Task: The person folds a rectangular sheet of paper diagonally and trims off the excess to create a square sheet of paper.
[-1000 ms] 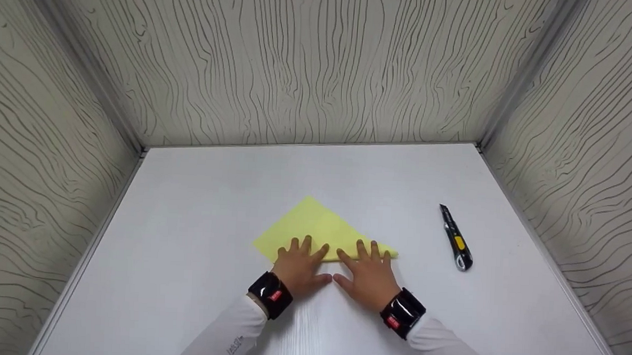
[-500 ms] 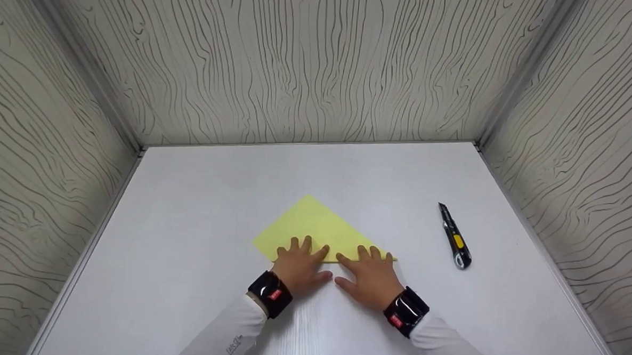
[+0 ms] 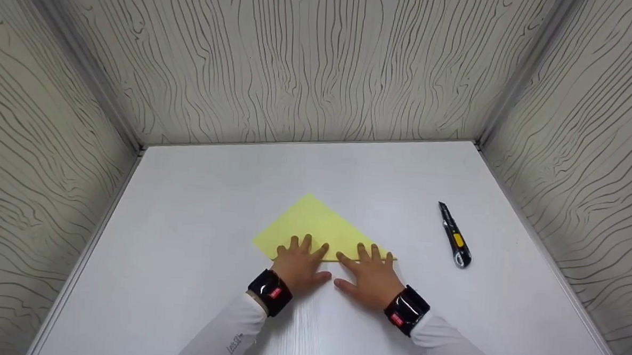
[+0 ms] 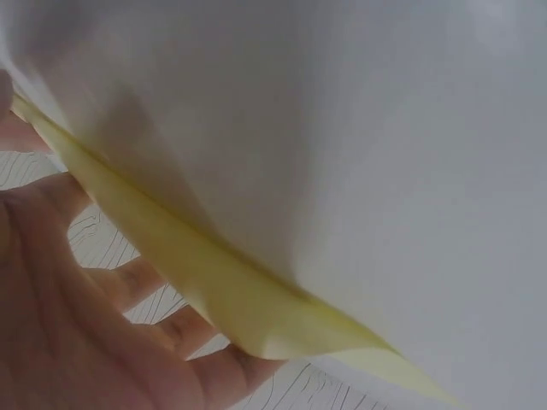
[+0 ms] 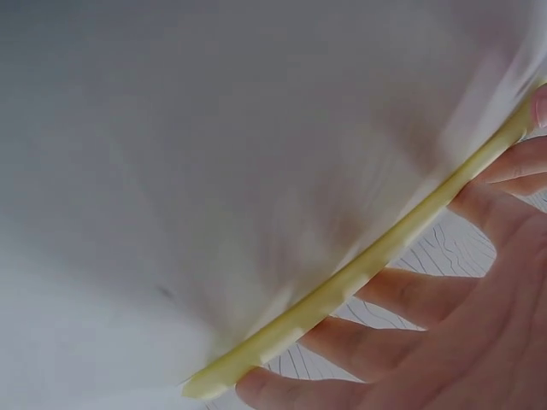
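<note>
We see first the back wall [image 3: 310,65], a pale panel with dark wood-grain lines, joined by grey posts to a left side wall [image 3: 33,186] and a right side wall [image 3: 589,157] of the same pattern. Within these walls we find the white table [image 3: 203,194], its far edge running along the foot of the back wall.

Two white sleeves [image 3: 229,328] enter from the near side; the left one bears small dark lettering that we cannot read with certainty.

At the table's middle we observe the yellow paper [image 3: 314,223], lying as an angular sheet with one corner towards the back wall and another tapering to a point on the right. Its near edge runs beneath the fingers; both wrist views show this edge as a curved yellow band. We cannot tell how many layers it has.

On the paper we note the left hand [image 3: 297,267] and the right hand [image 3: 373,278], each spread wide with straight fingers pressing the sheet near that edge. The thumbs point towards each other, apart, on the person's side of the paper.

Each wrist carries a black wristband [image 3: 271,293] with a red label. Smallest, we mark the black-and-yellow utility knife [image 3: 453,237], lying well right of the paper, its blade end towards the back wall.
</note>
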A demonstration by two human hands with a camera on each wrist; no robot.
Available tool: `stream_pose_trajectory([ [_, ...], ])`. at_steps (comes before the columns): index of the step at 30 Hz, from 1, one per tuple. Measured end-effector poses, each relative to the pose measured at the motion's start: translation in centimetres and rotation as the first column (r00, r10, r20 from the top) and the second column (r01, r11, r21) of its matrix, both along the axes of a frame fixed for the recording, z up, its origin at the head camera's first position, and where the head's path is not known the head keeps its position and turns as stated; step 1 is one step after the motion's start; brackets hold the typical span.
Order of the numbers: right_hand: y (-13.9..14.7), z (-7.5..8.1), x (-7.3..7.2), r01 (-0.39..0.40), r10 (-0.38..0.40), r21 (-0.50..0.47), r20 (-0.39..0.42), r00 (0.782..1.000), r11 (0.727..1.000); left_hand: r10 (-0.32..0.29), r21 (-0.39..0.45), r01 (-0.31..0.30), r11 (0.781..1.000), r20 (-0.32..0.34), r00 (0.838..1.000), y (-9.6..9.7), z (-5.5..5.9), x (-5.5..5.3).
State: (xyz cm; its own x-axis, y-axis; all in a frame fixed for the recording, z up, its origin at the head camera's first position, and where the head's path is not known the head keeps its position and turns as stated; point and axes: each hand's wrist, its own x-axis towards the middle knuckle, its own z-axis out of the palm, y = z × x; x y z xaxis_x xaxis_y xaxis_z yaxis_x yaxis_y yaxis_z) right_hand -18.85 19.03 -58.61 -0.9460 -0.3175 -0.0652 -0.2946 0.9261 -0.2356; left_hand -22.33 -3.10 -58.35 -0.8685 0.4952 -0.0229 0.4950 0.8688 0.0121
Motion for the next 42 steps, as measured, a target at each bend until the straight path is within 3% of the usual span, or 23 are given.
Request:
stream_pose_trajectory([
  [14, 0.2, 0.0, -0.2, -0.003, 0.003, -0.027, 0.027, 1.000, 1.000, -0.003, -0.027, 0.003, 1.000, 0.005, 1.000, 0.0, -0.7, -0.2],
  [19, 0.3, 0.0, -0.1, -0.015, 0.016, -0.019, 0.038, 0.999, 1.000, -0.001, 0.003, 0.001, 1.000, 0.036, 0.999, 0.2, 0.1, -0.3],
  [26, 0.2, -0.3, -0.3, -0.026, 0.026, 0.003, 0.078, 0.997, 1.000, 0.065, 0.107, -0.065, 0.992, 0.002, 0.998, 0.6, 0.0, -0.8],
  [31, 0.1, -0.5, -0.3, -0.032, 0.031, 0.016, 0.068, 0.997, 0.999, 0.106, 0.077, -0.104, 0.992, -0.011, 0.994, 1.0, -0.4, -0.6],
  [42, 0.1, 0.0, -0.3, -0.032, 0.031, 0.028, 0.058, 0.998, 0.999, 0.157, 0.016, -0.158, 0.987, 0.025, 0.987, 1.9, -0.1, -0.4],
])
